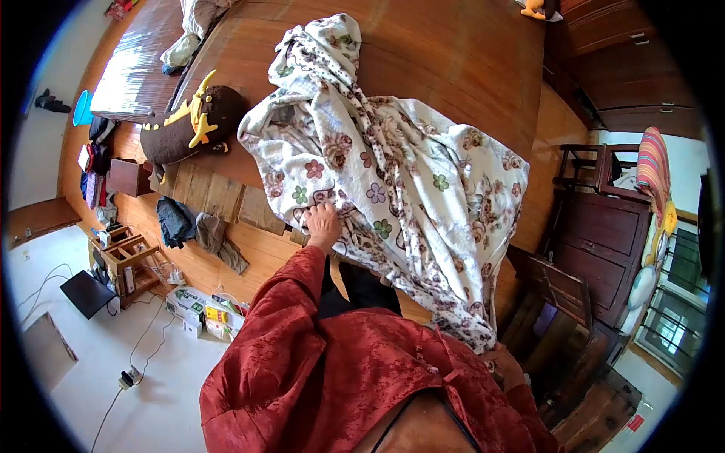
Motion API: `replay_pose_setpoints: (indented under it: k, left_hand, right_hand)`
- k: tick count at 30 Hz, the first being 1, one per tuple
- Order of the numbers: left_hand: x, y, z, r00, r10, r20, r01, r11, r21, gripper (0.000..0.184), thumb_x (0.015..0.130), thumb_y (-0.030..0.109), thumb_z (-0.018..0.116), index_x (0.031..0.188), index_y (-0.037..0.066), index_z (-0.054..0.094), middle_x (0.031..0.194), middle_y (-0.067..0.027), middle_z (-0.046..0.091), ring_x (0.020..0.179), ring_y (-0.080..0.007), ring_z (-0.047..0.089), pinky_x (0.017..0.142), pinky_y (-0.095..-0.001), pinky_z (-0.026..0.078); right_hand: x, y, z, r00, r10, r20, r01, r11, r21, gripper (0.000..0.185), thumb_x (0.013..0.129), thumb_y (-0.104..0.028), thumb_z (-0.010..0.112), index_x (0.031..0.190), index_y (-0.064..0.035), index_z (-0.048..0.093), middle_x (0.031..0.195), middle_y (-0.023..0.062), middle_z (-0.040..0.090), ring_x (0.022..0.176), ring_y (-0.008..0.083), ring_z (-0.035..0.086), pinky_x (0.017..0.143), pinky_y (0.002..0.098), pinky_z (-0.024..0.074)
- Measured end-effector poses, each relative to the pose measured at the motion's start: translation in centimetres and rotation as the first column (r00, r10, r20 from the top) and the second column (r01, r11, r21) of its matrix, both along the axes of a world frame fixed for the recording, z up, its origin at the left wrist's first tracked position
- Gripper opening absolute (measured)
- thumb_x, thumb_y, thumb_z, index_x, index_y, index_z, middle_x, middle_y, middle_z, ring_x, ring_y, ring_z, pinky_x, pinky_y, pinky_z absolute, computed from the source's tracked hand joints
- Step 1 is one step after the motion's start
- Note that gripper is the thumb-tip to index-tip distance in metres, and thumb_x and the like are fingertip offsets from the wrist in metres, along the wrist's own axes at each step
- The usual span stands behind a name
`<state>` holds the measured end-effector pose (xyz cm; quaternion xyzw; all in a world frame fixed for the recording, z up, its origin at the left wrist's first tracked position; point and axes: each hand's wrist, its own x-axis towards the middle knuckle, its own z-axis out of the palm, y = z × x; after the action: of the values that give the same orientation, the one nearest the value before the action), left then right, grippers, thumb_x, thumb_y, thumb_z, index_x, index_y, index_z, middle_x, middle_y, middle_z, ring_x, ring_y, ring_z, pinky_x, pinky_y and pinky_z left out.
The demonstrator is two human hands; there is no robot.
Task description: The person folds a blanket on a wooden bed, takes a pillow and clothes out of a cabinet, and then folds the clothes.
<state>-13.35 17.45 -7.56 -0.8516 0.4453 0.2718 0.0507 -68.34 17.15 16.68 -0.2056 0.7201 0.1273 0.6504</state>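
Observation:
A white fleece blanket [377, 162] printed with flowers and brown bears lies bunched and creased over the near edge of a brown wooden platform. My left hand [323, 226] has its fingers curled into the cloth at the blanket's near left edge. Low on the right, my right hand [504, 364] is partly covered by the blanket. The cloth is drawn up to it in gathered folds, and its fingers are mostly hidden. Left of the blanket lies a dark brown plush toy [198, 124] with yellow horns.
The wooden platform [453, 53] extends behind the blanket. Clothes [177, 223] hang or lie on the left. A dark wooden cabinet [600, 241] and a chair stand at right. Cables [140, 355] trail across the pale floor, near small boxes [217, 317].

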Motion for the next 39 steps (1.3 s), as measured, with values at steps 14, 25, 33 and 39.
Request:
replay_pose_setpoints:
  k: [14,25,33,39]
  left_hand:
    - [16.5,10.5,20.0,0.941,0.324,-0.093,-0.311,0.726,-0.613,0.017,0.073,0.002,0.058,0.089,0.005,0.055,0.078,-0.0165,0.059,0.070,-0.0263,0.058,0.065,-0.0325,0.046]
    - [21.2,18.8,29.4,0.591,0.462,-0.661,-0.780,0.535,-0.324,0.023,0.070,0.005,0.052,0.090,0.001,0.061,0.082,-0.0006,0.059,0.074,-0.0086,0.054,0.070,-0.0224,0.044]
    - [27.2,15.1,28.8,0.306,0.284,-0.909,-0.861,0.489,-0.137,0.007,0.085,0.009,0.054,0.089,0.003,0.056,0.078,-0.0006,0.060,0.070,-0.0089,0.056,0.070,-0.0247,0.046]
    - [27.4,13.4,29.6,0.294,0.038,-0.955,-0.953,-0.069,-0.296,0.004,0.089,0.005,0.053,0.087,0.006,0.056,0.091,-0.0084,0.063,0.080,-0.0176,0.061,0.077,-0.0341,0.051]
  right_hand:
    - [-7.1,-2.5,-5.2,0.979,0.114,-0.169,-0.129,0.989,-0.076,0.065,0.066,-0.007,0.068,0.125,-0.0016,0.042,0.120,0.0063,0.048,0.106,0.0226,0.047,0.089,0.0305,0.0376]
    - [-0.3,-6.6,-2.2,0.913,0.396,-0.101,-0.402,0.914,-0.053,0.048,0.064,-0.012,0.066,0.111,-0.0043,0.056,0.109,0.0039,0.051,0.103,0.0201,0.046,0.088,0.0267,0.0366]
    - [3.7,-7.2,2.0,0.992,0.112,-0.053,-0.118,0.984,-0.135,0.059,0.065,-0.003,0.064,0.122,-0.0023,0.051,0.118,0.0069,0.054,0.108,0.0215,0.049,0.092,0.0296,0.0380]
    - [7.3,-6.4,3.1,0.992,0.041,-0.123,-0.050,0.996,-0.070,0.060,0.067,-0.003,0.064,0.125,-0.0021,0.047,0.124,0.0096,0.051,0.109,0.0231,0.051,0.092,0.0321,0.0390]
